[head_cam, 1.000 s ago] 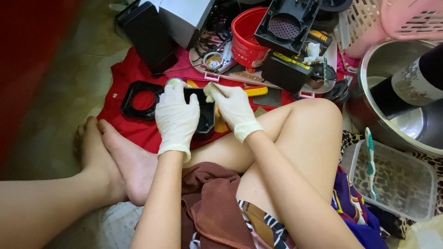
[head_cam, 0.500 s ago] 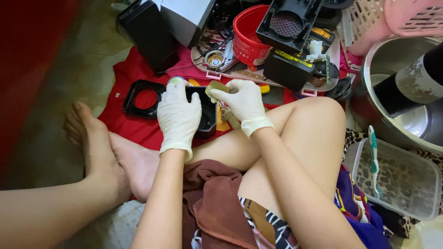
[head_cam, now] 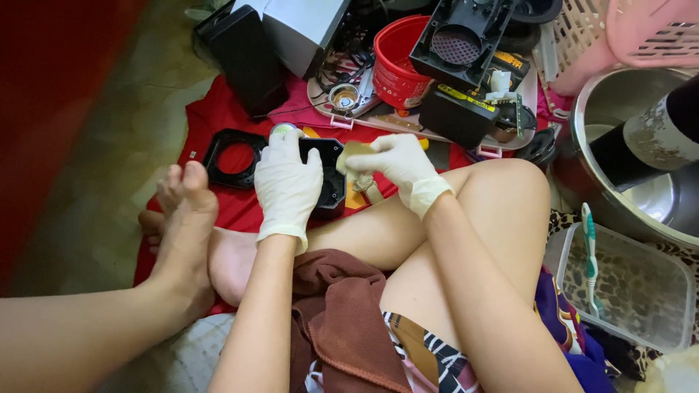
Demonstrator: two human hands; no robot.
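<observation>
Home floor amid dismantled speaker parts [head_cam: 466, 44]

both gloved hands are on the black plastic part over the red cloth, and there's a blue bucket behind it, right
Not quite: the bucket is red, not blue, as the head view shows. The rest holds: the gloved left hand and right hand are on the black plastic part over the red cloth.

The person wears 2 pale latex gloves, left hand [head_cam: 286, 185] and right hand [head_cam: 397, 166], arms and feet bare.
</observation>
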